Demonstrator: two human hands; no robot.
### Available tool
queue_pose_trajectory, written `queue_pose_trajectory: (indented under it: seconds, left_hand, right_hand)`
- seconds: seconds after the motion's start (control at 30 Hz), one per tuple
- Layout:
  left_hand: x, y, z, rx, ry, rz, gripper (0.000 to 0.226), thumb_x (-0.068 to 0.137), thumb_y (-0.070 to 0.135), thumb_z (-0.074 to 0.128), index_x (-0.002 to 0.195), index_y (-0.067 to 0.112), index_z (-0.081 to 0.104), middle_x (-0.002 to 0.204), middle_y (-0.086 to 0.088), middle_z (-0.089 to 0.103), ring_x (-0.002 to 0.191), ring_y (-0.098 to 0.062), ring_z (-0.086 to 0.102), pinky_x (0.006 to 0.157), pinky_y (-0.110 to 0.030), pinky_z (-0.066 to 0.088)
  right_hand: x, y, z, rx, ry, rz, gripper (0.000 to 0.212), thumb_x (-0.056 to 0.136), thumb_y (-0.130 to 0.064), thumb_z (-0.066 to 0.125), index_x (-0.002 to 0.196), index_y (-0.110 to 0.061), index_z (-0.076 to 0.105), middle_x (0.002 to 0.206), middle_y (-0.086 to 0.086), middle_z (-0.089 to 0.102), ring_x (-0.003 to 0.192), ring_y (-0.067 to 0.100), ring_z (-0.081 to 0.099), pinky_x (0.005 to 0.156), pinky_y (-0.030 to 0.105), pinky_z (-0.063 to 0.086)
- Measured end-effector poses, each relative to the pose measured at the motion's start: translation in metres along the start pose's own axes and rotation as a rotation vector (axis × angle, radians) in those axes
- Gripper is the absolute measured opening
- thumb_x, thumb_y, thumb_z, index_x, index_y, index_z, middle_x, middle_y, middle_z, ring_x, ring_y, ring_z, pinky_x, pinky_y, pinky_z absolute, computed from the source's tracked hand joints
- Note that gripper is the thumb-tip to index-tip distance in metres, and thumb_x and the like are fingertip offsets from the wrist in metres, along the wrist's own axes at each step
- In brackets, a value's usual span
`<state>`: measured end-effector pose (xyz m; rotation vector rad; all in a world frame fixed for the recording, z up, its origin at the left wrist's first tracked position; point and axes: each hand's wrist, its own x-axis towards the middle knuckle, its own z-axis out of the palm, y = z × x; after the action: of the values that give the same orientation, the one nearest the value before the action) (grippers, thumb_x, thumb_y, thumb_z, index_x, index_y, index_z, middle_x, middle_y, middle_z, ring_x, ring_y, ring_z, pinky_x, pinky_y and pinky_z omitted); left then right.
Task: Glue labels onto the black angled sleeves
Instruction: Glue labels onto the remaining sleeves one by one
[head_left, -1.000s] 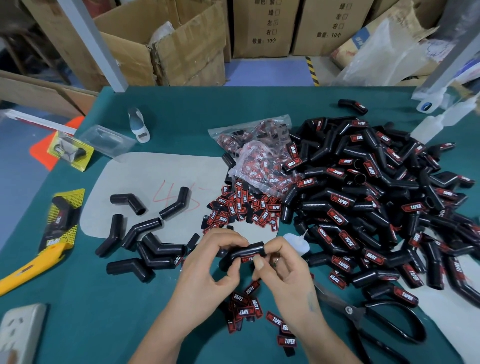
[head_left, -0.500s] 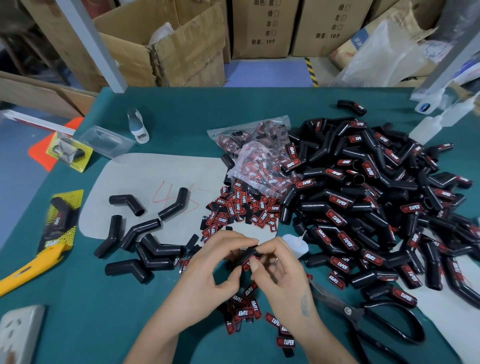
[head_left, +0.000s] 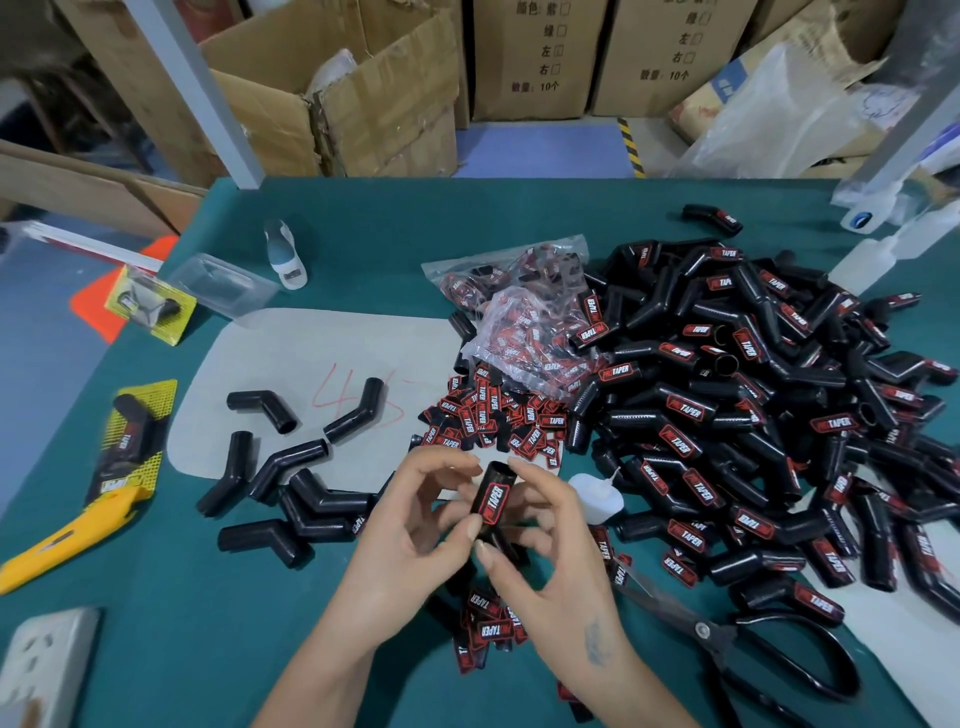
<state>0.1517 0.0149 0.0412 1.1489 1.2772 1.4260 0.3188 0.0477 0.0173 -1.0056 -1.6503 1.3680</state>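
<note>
A black angled sleeve (head_left: 492, 501) with a red-and-black label facing up is held between both hands above the green table (head_left: 156, 613). My left hand (head_left: 415, 525) pinches its lower end with thumb and fingers. My right hand (head_left: 545, 540) holds it from the right, thumb near the bottom. Loose labels (head_left: 493, 421) lie just beyond the hands, and a few labels (head_left: 491, 623) lie under my wrists. Several unlabeled sleeves (head_left: 291, 483) sit at the left. A big pile of labeled sleeves (head_left: 753, 405) fills the right.
A small white glue bottle (head_left: 597, 496) lies just right of my hands. Black scissors (head_left: 727, 644) lie at the front right. A yellow utility knife (head_left: 67, 535) and a white power strip (head_left: 41, 670) are at the left. A bag of labels (head_left: 519, 306) sits behind the loose ones.
The sleeve has been turned from lying sideways to pointing away from me, so its label now faces up. Both hands stay in the same spot.
</note>
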Motion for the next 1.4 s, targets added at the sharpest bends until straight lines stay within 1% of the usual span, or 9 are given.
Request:
queue_pose_trajectory:
  seconds: [0.2,0.33,0.47,0.63,0.73,0.83,1.0,1.27,1.4]
  left_hand:
    - [0.001,-0.003,0.002,-0.021,-0.047,0.013,0.055,0.090,-0.006,0.067,0.129,0.033,0.066,0.124,-0.004,0.056,0.113,-0.016,0.058,0.096,-0.029,0.053]
    - [0.002,0.001,-0.007,-0.001,-0.081,0.012,0.045,0.090,-0.005,0.069,0.114,0.032,0.063,0.117,0.001,0.056,0.109,-0.011,0.059,0.091,-0.024,0.055]
    - [0.004,0.006,-0.009,0.065,-0.118,0.026,0.023,0.090,0.014,0.072,0.102,0.033,0.064,0.108,-0.001,0.057,0.099,-0.013,0.059,0.086,-0.023,0.054]
    - [0.004,0.005,-0.016,0.204,-0.085,0.046,0.012,0.086,0.024,0.079,0.093,0.017,0.072,0.103,0.001,0.060,0.089,-0.028,0.061,0.075,-0.036,0.056]
    - [0.005,0.005,-0.018,0.216,-0.120,0.018,0.006,0.086,0.028,0.079,0.092,0.030,0.078,0.098,0.008,0.055,0.076,-0.022,0.055,0.069,-0.027,0.048]
    - [0.004,0.004,-0.016,0.216,-0.147,0.024,0.016,0.087,0.029,0.078,0.092,0.044,0.078,0.094,0.012,0.052,0.071,-0.010,0.050,0.066,-0.023,0.044]
    - [0.002,0.002,-0.015,0.222,-0.110,0.022,0.012,0.086,0.029,0.080,0.091,0.040,0.081,0.088,0.001,0.048,0.067,-0.012,0.045,0.060,-0.025,0.039]
    - [0.000,0.004,-0.014,0.218,-0.098,0.021,0.003,0.085,0.028,0.080,0.085,0.032,0.080,0.086,0.004,0.046,0.067,-0.018,0.045,0.058,-0.030,0.038]
    - [0.001,0.007,-0.014,0.185,-0.091,-0.047,0.008,0.084,0.034,0.079,0.080,0.026,0.079,0.085,0.005,0.047,0.069,-0.012,0.045,0.062,-0.024,0.038]
  right_hand:
    - [0.001,-0.002,-0.003,-0.064,0.014,-0.089,0.067,0.097,-0.023,0.068,0.154,-0.047,0.043,0.126,-0.014,0.056,0.121,0.021,0.061,0.103,0.022,0.048]
    - [-0.001,-0.007,-0.009,-0.003,0.025,-0.066,0.073,0.093,-0.011,0.074,0.150,-0.048,0.045,0.122,-0.013,0.071,0.120,0.011,0.066,0.099,0.016,0.048]
    - [0.000,-0.010,-0.013,-0.029,0.026,-0.084,0.071,0.092,-0.012,0.075,0.142,-0.054,0.047,0.120,-0.020,0.071,0.117,0.002,0.066,0.096,0.010,0.044]
    - [0.000,-0.008,-0.015,-0.133,-0.004,-0.100,0.073,0.093,-0.015,0.073,0.143,-0.058,0.043,0.122,-0.024,0.069,0.120,-0.004,0.062,0.097,0.004,0.038]
    - [0.001,-0.005,-0.017,-0.154,-0.002,-0.142,0.071,0.095,-0.018,0.072,0.146,-0.055,0.042,0.124,-0.019,0.065,0.123,0.008,0.062,0.100,0.011,0.041]
    - [0.002,-0.003,-0.018,-0.138,0.002,-0.175,0.063,0.096,-0.024,0.068,0.148,-0.050,0.043,0.122,-0.017,0.061,0.120,0.014,0.063,0.099,0.015,0.045]
    - [0.001,-0.002,-0.019,-0.154,-0.010,-0.225,0.060,0.098,-0.023,0.065,0.150,-0.045,0.043,0.123,-0.018,0.059,0.118,0.016,0.063,0.100,0.018,0.047]
    - [0.001,-0.004,-0.020,-0.101,-0.009,-0.223,0.062,0.096,-0.022,0.066,0.149,-0.048,0.044,0.124,-0.017,0.059,0.116,0.019,0.065,0.098,0.024,0.052]
    - [0.001,-0.003,-0.022,-0.079,0.005,-0.188,0.061,0.096,-0.028,0.067,0.149,-0.048,0.044,0.130,-0.012,0.061,0.116,0.025,0.066,0.094,0.048,0.057]
